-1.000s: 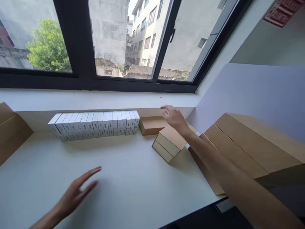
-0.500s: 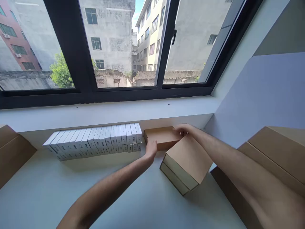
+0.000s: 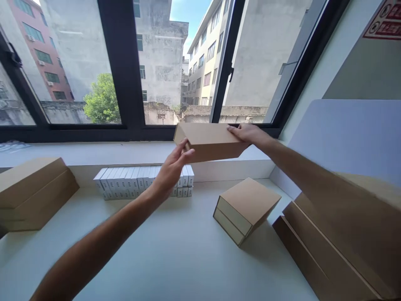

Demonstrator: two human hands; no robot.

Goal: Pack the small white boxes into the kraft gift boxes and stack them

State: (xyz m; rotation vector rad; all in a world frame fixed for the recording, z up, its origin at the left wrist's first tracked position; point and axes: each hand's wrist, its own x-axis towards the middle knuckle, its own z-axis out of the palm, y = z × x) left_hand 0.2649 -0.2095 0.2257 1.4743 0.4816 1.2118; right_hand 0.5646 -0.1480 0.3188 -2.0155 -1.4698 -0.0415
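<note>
A flat brown cardboard box (image 3: 213, 136) is held in the air between my two hands, in front of the window sill. My left hand (image 3: 172, 169) grips its left end, with the thumb near the lower edge and fingers at the side. At the box's right end, my right hand (image 3: 246, 133) is closed over the top edge, its underside fingers hidden. Below stand two stacked brown boxes (image 3: 250, 198) with pale ends, turned at an angle on the white table. Behind my left forearm, a double row of small white boxes (image 3: 122, 182) lines the wall, partly covered.
The white table (image 3: 175, 246) runs below the window sill (image 3: 78, 154). More brown boxes (image 3: 34, 188) are stacked at the left, and another brown stack (image 3: 332, 246) stands at the right, partly behind my right arm. A pale panel (image 3: 354, 133) rises on the right.
Both hands have lifted the flat brown box from the table by the wall up to the height of the sill. The view has tilted up and shifted left.
</note>
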